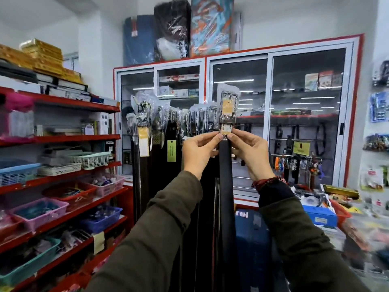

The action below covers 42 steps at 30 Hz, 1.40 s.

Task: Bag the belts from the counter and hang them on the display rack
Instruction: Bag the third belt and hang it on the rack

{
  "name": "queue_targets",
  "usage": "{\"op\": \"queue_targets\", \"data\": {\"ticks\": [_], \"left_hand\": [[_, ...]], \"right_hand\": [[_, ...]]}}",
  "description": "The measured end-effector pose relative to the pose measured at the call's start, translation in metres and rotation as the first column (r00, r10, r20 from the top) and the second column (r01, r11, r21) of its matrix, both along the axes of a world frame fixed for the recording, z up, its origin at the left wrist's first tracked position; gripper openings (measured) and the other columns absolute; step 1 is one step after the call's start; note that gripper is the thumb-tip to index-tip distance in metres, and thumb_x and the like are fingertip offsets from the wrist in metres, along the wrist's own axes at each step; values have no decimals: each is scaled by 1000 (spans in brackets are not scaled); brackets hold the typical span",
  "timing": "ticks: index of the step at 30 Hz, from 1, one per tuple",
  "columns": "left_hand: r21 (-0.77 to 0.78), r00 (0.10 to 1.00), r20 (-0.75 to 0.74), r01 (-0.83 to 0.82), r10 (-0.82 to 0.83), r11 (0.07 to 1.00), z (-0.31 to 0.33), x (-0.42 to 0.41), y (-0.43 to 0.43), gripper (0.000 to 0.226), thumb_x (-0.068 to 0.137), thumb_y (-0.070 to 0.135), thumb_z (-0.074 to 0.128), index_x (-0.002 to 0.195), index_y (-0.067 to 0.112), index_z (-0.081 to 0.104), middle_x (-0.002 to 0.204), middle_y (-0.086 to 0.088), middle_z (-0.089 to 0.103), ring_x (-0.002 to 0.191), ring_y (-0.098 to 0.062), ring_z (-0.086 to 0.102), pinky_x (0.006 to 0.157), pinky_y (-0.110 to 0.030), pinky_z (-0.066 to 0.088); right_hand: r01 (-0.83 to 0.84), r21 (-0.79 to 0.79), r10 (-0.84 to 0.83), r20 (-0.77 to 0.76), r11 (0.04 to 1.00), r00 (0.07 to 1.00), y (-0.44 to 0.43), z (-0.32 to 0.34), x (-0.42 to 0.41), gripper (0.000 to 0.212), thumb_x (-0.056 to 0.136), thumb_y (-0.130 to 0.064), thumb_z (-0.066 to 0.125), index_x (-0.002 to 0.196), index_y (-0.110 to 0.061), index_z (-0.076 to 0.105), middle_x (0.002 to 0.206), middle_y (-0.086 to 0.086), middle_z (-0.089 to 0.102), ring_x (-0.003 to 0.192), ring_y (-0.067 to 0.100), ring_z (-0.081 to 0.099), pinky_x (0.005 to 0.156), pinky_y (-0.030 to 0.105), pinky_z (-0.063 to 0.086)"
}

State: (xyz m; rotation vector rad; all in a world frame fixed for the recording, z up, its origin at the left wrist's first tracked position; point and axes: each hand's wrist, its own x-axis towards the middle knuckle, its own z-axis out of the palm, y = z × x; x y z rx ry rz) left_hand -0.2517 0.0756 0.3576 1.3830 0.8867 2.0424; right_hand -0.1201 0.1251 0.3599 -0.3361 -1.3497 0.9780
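Observation:
A black belt in a clear plastic bag (pixel 226 175) hangs straight down in front of me, its buckle and yellow tag (pixel 227 108) raised above my fingers. My left hand (pixel 199 151) pinches the bag from the left just below the buckle. My right hand (pixel 249 153) pinches it from the right at the same height. Behind it the display rack (pixel 168 123) carries several bagged belts hanging in a row, some with yellow and green tags. The bagged belt sits at the right end of that row, its top above the others.
Red shelves (pixel 69 140) with baskets of small goods line the left. A glass-door cabinet (pixel 273 114) stands behind the rack. A cluttered counter (pixel 328 205) with boxes lies at the right, and a blue box (pixel 252 245) stands on the floor below it.

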Motion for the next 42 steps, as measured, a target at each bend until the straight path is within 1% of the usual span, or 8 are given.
{"op": "queue_targets", "data": {"ticks": [7, 12, 14, 19, 24, 32, 38, 42], "left_hand": [[-32, 991, 91, 104, -100, 994, 12, 18, 2, 28, 87, 10, 77, 111, -4, 75, 101, -20, 76, 82, -21, 72, 66, -23, 63], [-78, 989, 131, 85, -74, 993, 1, 17, 4, 25, 87, 12, 78, 110, 1, 76, 94, -10, 76, 72, -10, 73, 59, -18, 57], [-87, 988, 141, 74, -61, 994, -2, 15, 4, 26, 88, 10, 77, 111, -1, 75, 90, -8, 76, 64, -4, 73, 56, -16, 57], [-84, 988, 151, 59, -46, 995, -4, 12, 3, 27, 88, 8, 76, 113, -3, 74, 90, -9, 76, 63, -4, 73, 56, -16, 57], [-76, 988, 152, 34, -22, 997, -5, 13, 6, 28, 88, 10, 77, 113, -2, 75, 97, -13, 77, 69, -10, 73, 56, -16, 56], [-71, 992, 126, 28, -19, 997, -7, 10, 7, 24, 88, 10, 77, 110, 0, 76, 92, -11, 77, 69, -10, 73, 57, -18, 57], [-10, 993, 118, 0, 2, 1000, -3, 10, 5, 20, 87, 10, 78, 105, 2, 77, 92, -11, 78, 83, -19, 74, 62, -22, 61], [25, 991, 132, -19, 15, 999, -5, 8, 7, 15, 86, 11, 79, 100, 7, 79, 95, -13, 79, 92, -25, 74, 66, -24, 62]], "right_hand": [[30, -43, -30, 17, 999, 999, 2, 10, 10, 17, 94, -18, 67, 100, -6, 77, 92, 22, 74, 76, 24, 69, 61, 25, 59], [71, -83, -63, 98, 994, 993, 11, 7, 11, 28, 92, -21, 71, 107, 3, 76, 109, 35, 72, 89, 33, 66, 91, 59, 55], [87, -92, -76, 124, 992, 989, 12, 6, 8, 31, 91, -21, 72, 108, 4, 75, 112, 35, 71, 92, 36, 68, 93, 63, 53], [123, -68, -109, 182, 990, 977, 18, 10, 4, 30, 89, -23, 74, 106, 2, 76, 108, 31, 74, 90, 38, 73, 74, 42, 60], [120, -61, -108, 174, 991, 979, 22, 9, 5, 32, 89, -23, 75, 106, 3, 75, 106, 30, 75, 94, 43, 75, 72, 40, 60], [118, -75, -104, 168, 990, 980, 22, 8, 3, 30, 89, -21, 74, 107, 4, 74, 104, 29, 75, 98, 49, 73, 84, 58, 60], [140, -6, -139, 116, 990, 983, 18, 7, 0, 25, 89, -23, 75, 102, -2, 77, 94, 21, 78, 83, 36, 76, 64, 35, 60], [114, 3, -113, 103, 994, 988, 18, 8, -2, 20, 87, -24, 77, 97, -7, 79, 93, 18, 79, 80, 31, 77, 66, 39, 63]]}}
